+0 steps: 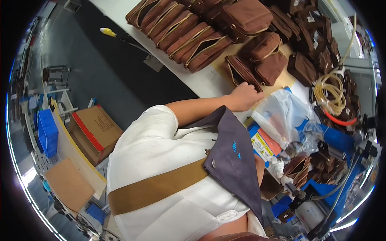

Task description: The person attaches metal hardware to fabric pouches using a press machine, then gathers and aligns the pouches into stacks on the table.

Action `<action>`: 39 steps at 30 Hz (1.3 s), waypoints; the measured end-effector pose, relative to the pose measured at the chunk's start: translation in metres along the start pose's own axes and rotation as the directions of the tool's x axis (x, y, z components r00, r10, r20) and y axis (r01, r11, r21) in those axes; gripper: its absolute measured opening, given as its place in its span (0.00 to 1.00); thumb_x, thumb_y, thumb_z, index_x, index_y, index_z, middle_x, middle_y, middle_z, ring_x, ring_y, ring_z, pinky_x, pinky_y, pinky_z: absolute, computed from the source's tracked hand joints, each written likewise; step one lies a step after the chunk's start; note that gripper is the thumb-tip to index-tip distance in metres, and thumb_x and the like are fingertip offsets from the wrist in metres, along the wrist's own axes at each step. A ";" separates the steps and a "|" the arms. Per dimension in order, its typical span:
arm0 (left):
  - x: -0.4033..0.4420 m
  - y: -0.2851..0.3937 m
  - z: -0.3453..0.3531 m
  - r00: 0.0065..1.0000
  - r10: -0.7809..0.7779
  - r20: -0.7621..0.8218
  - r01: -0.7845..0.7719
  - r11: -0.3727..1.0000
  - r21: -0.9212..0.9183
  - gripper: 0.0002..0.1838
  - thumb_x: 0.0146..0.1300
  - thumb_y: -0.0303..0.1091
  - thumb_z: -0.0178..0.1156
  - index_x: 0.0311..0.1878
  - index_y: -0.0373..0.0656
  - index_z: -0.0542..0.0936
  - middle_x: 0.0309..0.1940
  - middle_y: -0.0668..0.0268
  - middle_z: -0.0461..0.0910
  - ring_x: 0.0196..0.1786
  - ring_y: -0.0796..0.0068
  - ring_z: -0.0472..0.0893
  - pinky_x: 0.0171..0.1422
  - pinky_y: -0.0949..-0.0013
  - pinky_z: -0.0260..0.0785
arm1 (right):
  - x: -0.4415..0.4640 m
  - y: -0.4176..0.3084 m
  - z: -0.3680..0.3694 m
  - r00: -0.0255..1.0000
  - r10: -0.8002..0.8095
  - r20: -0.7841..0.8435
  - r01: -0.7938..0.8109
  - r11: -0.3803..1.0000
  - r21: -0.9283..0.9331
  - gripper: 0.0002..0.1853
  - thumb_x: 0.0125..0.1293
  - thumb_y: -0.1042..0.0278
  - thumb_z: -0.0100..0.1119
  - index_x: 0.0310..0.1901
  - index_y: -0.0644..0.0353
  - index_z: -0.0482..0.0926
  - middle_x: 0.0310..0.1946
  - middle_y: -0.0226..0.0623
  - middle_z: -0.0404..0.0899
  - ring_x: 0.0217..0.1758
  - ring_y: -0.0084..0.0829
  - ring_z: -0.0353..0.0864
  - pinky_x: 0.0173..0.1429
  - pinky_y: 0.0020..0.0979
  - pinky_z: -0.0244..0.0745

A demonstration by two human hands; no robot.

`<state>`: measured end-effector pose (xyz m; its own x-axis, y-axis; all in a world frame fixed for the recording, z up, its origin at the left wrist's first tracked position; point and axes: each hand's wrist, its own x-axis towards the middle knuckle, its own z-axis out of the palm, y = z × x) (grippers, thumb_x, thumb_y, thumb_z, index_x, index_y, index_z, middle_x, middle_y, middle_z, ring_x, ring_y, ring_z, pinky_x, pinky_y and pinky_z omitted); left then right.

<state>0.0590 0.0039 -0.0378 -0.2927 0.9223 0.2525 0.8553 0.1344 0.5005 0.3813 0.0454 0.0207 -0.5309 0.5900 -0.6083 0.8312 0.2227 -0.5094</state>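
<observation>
My left hand point(246, 97) reaches across the table edge, its fingers curled closed at the near end of a brown zip pouch point(241, 73). The pouch has a gold-coloured zip and gapes partly open. Directly behind it sits another brown zip bag point(270, 60), touching or nearly touching it. A crumpled clear plastic bag point(283, 110) lies just to the right of my left hand. Of my right arm only a sliver of skin shows beside the dark collar; my right hand is hidden.
A row of brown zip pouches point(189, 38) stands on the white table point(193, 84). More brown bags point(317, 34) are piled at the right. A coiled yellowish hose point(330, 94) hangs near blue equipment point(335, 138). A cardboard box point(96, 128) and blue crate point(47, 132) are at left.
</observation>
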 end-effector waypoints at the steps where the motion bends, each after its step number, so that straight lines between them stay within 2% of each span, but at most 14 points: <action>1: 0.001 -0.002 -0.005 1.000 -0.020 -0.004 0.020 0.997 -0.076 0.03 0.58 0.34 0.63 0.36 0.50 0.80 0.26 0.65 0.81 0.37 0.61 0.82 0.41 0.56 0.70 | 0.004 -0.003 0.005 0.999 -0.024 -0.038 0.023 0.999 -0.031 0.11 0.64 0.65 0.66 0.41 0.64 0.86 0.27 0.38 0.86 0.32 0.27 0.85 0.42 0.29 0.76; 8: -0.003 -0.013 -0.056 0.999 -0.045 -0.028 0.028 0.900 -0.435 0.12 0.57 0.33 0.66 0.45 0.50 0.80 0.31 0.65 0.85 0.38 0.61 0.85 0.44 0.58 0.76 | 0.033 -0.045 0.019 0.988 -0.117 -0.098 0.136 0.968 0.212 0.11 0.64 0.64 0.67 0.41 0.64 0.86 0.30 0.40 0.86 0.33 0.25 0.83 0.43 0.29 0.76; 12: -0.017 -0.022 -0.088 0.925 0.008 0.380 0.072 0.978 -0.195 0.20 0.55 0.38 0.68 0.51 0.50 0.78 0.32 0.63 0.85 0.41 0.60 0.86 0.44 0.55 0.74 | 0.050 -0.065 0.024 0.977 -0.173 -0.128 0.201 0.943 0.263 0.09 0.64 0.69 0.65 0.41 0.65 0.85 0.29 0.36 0.85 0.33 0.24 0.81 0.43 0.29 0.76; 13: -0.027 -0.025 -0.090 0.957 0.116 0.265 -0.059 0.975 -0.215 0.23 0.53 0.42 0.67 0.54 0.51 0.80 0.28 0.61 0.85 0.35 0.58 0.86 0.40 0.52 0.73 | 0.058 -0.063 0.024 0.958 -0.243 -0.154 0.272 0.939 0.209 0.08 0.65 0.70 0.64 0.41 0.65 0.85 0.30 0.36 0.85 0.33 0.23 0.81 0.43 0.29 0.76; 14: -0.032 -0.027 -0.091 0.915 0.068 0.397 -0.051 0.997 -0.054 0.19 0.52 0.42 0.67 0.49 0.52 0.83 0.28 0.61 0.85 0.37 0.57 0.86 0.42 0.51 0.71 | 0.070 -0.057 0.029 0.942 -0.290 -0.167 0.323 0.919 0.227 0.08 0.64 0.70 0.64 0.41 0.66 0.84 0.29 0.36 0.85 0.33 0.23 0.81 0.43 0.28 0.76; 18: -0.049 -0.028 -0.092 0.911 -0.079 0.405 0.097 0.995 -0.022 0.17 0.52 0.51 0.69 0.40 0.51 0.82 0.28 0.59 0.85 0.38 0.54 0.86 0.46 0.49 0.67 | 0.100 -0.059 0.034 0.967 -0.238 -0.089 0.249 0.814 0.526 0.08 0.69 0.71 0.64 0.42 0.67 0.82 0.30 0.32 0.82 0.32 0.21 0.78 0.39 0.24 0.73; 20: -0.053 -0.027 -0.077 0.922 -0.201 0.331 0.261 0.954 -0.149 0.27 0.54 0.55 0.67 0.45 0.42 0.75 0.28 0.54 0.84 0.38 0.48 0.85 0.43 0.47 0.71 | 0.109 -0.070 0.035 0.973 -0.224 -0.060 0.214 0.771 0.599 0.07 0.69 0.70 0.64 0.42 0.66 0.82 0.31 0.32 0.81 0.31 0.20 0.77 0.39 0.23 0.73; 22: -0.053 -0.025 -0.053 0.899 -0.383 0.212 0.433 0.848 -0.305 0.21 0.61 0.46 0.66 0.43 0.39 0.71 0.28 0.54 0.82 0.37 0.45 0.83 0.41 0.49 0.70 | 0.122 -0.073 0.034 0.979 -0.200 -0.040 0.184 0.785 0.591 0.07 0.69 0.70 0.64 0.42 0.66 0.82 0.31 0.32 0.81 0.31 0.21 0.76 0.39 0.23 0.73; 25: -0.049 -0.037 -0.010 0.850 -0.526 -0.027 0.417 0.702 -0.577 0.14 0.62 0.34 0.61 0.45 0.38 0.70 0.28 0.53 0.82 0.37 0.43 0.83 0.42 0.48 0.71 | 0.138 -0.084 0.035 0.981 -0.192 -0.028 0.169 0.777 0.607 0.07 0.69 0.70 0.64 0.42 0.65 0.81 0.31 0.33 0.80 0.31 0.21 0.76 0.38 0.23 0.73; 28: -0.060 -0.026 -0.046 0.898 -0.439 -0.013 0.386 0.803 -0.454 0.14 0.59 0.25 0.56 0.49 0.37 0.69 0.27 0.54 0.81 0.38 0.43 0.82 0.42 0.47 0.71 | 0.149 -0.089 0.031 0.978 -0.208 -0.016 0.168 0.743 0.648 0.07 0.70 0.68 0.64 0.43 0.64 0.80 0.32 0.31 0.79 0.32 0.20 0.75 0.38 0.22 0.72; 29: -0.061 -0.016 -0.082 0.889 -0.423 0.176 0.458 0.832 -0.313 0.19 0.60 0.25 0.56 0.55 0.40 0.69 0.26 0.57 0.81 0.37 0.49 0.83 0.43 0.50 0.70 | 0.150 -0.091 0.031 0.981 -0.193 -0.022 0.157 0.722 0.674 0.08 0.71 0.68 0.64 0.43 0.63 0.80 0.32 0.31 0.78 0.32 0.20 0.75 0.38 0.22 0.72; 33: -0.071 -0.010 -0.107 0.953 -0.240 0.187 0.191 0.951 0.245 0.21 0.63 0.31 0.57 0.60 0.44 0.71 0.27 0.65 0.81 0.36 0.64 0.82 0.51 0.63 0.63 | 0.149 -0.106 0.025 0.991 -0.114 -0.064 0.121 0.626 0.770 0.07 0.72 0.68 0.63 0.45 0.61 0.78 0.34 0.28 0.77 0.33 0.19 0.74 0.39 0.21 0.73; 36: -0.078 -0.029 -0.094 0.973 -0.152 0.174 0.091 0.944 0.317 0.17 0.63 0.32 0.57 0.56 0.45 0.74 0.30 0.68 0.82 0.39 0.66 0.82 0.53 0.62 0.62 | 0.156 -0.105 0.022 0.994 -0.084 -0.076 0.111 0.598 0.794 0.06 0.73 0.70 0.62 0.46 0.60 0.78 0.34 0.28 0.77 0.34 0.19 0.74 0.40 0.20 0.72; 39: -0.059 -0.020 -0.087 0.961 -0.117 0.251 0.044 0.959 0.278 0.16 0.57 0.46 0.66 0.44 0.47 0.79 0.32 0.69 0.82 0.40 0.67 0.81 0.53 0.63 0.62 | 0.168 -0.099 0.023 0.993 -0.108 -0.050 0.106 0.604 0.790 0.06 0.72 0.70 0.62 0.46 0.60 0.79 0.36 0.28 0.77 0.35 0.18 0.75 0.40 0.20 0.72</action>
<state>0.0223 -0.0850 0.0090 -0.2735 0.9616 -0.0238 0.9269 0.2701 0.2607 0.2056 0.1049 -0.0448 -0.6085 0.6009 -0.5183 0.3153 -0.4163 -0.8528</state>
